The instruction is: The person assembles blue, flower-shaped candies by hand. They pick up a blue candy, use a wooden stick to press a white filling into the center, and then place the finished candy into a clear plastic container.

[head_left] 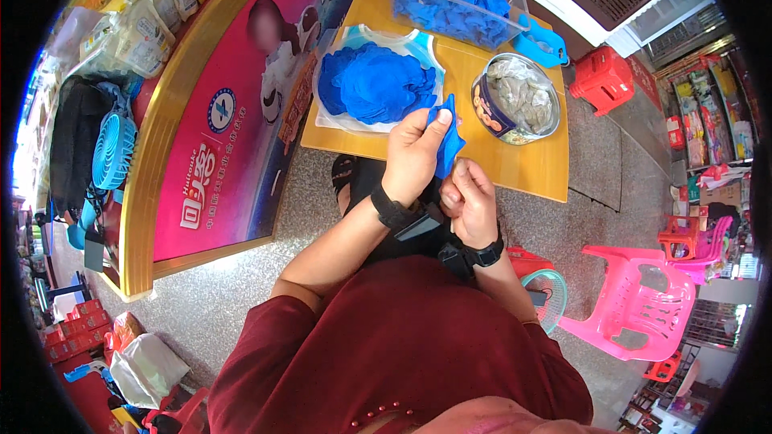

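Note:
My left hand [414, 153] is closed on a small piece of thin blue cloth [449, 145], gripped between thumb and fingers. The cloth hangs down on the right side of that hand. Just below its lower tip, my right hand [472, 201] is pinched closed; whatever its fingertips hold is too small to make out. Beyond the left hand, a heap of similar blue pieces [374, 84] lies on a white and teal cloth [330, 119]. To the right stands a round tin [490, 115] lined with a crumpled clear bag [523, 90].
A clear plastic bin [398, 2] of blue pieces stands on the far part of the wooden table [523, 169], beside a blue plastic object [543, 44]. Right of the table are a red stool [601, 80] and a pink chair [643, 297]. A pink-fronted counter [217, 177] borders the left.

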The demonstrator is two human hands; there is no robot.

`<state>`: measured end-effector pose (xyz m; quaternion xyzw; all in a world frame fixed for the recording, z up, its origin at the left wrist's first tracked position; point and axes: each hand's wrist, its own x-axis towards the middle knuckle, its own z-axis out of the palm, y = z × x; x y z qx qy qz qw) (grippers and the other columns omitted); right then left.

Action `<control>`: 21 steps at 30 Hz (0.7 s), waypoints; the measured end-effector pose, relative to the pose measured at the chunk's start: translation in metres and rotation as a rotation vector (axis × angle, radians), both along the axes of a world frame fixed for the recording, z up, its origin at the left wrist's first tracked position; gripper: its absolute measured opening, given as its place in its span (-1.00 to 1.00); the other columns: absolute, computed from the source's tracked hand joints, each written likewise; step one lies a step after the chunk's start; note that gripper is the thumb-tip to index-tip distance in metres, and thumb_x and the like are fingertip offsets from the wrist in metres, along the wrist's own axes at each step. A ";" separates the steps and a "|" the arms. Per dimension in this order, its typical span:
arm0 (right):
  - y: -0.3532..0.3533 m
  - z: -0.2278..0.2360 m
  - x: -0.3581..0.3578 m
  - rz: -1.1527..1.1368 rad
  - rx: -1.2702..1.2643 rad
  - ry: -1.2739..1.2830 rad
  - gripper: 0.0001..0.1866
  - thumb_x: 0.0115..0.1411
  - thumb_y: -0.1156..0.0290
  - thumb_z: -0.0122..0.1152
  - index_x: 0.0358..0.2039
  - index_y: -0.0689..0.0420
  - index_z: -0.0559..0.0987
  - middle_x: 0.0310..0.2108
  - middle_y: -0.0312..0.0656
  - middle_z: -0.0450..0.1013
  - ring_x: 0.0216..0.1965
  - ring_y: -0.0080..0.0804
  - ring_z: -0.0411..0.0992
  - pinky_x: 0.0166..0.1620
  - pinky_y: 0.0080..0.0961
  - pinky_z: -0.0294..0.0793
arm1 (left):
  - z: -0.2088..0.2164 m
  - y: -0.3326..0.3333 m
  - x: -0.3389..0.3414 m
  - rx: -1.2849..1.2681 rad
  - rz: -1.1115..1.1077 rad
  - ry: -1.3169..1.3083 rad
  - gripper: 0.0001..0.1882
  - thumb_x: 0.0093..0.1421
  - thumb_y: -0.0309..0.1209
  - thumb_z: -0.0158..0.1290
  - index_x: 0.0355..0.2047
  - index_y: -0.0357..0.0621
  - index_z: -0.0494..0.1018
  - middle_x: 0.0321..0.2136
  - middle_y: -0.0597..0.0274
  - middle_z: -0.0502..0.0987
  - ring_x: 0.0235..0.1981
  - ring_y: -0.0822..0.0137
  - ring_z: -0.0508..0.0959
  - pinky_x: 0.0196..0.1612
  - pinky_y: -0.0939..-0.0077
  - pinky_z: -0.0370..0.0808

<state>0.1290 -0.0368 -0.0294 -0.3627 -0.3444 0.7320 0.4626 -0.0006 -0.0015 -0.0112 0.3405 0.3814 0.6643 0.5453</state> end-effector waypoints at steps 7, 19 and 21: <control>0.042 -0.002 0.054 -0.090 0.516 -0.980 -0.79 0.29 0.31 0.14 -0.23 0.19 0.60 -0.49 -0.30 0.47 -0.51 -0.53 0.35 -0.40 -0.59 0.34 | 0.007 0.021 -0.039 -0.036 0.157 -0.139 -0.77 0.38 -0.26 -0.07 -0.25 -0.12 0.50 -0.48 0.42 0.52 -0.55 0.59 0.47 -0.52 0.69 0.39; 0.056 0.032 0.038 -0.201 1.215 -1.095 -0.73 0.05 0.46 0.30 -0.18 0.05 0.63 -0.15 -0.17 0.51 -0.11 -0.16 0.44 -0.04 -0.30 0.42 | -0.019 0.024 -0.032 -0.239 -0.377 -0.161 -0.65 0.27 -0.47 -0.01 0.07 -0.23 0.37 -0.33 0.26 0.55 -0.51 0.55 0.54 -0.56 0.70 0.44; 0.059 0.055 0.025 -0.097 1.417 -1.110 -0.74 0.03 0.48 0.31 -0.21 0.06 0.64 -0.17 -0.18 0.52 -0.11 -0.19 0.45 -0.04 -0.31 0.43 | -0.018 0.023 -0.031 -0.251 -0.415 -0.106 -0.62 0.28 -0.42 -0.01 0.09 -0.22 0.35 -0.37 0.27 0.53 -0.56 0.55 0.51 -0.61 0.67 0.41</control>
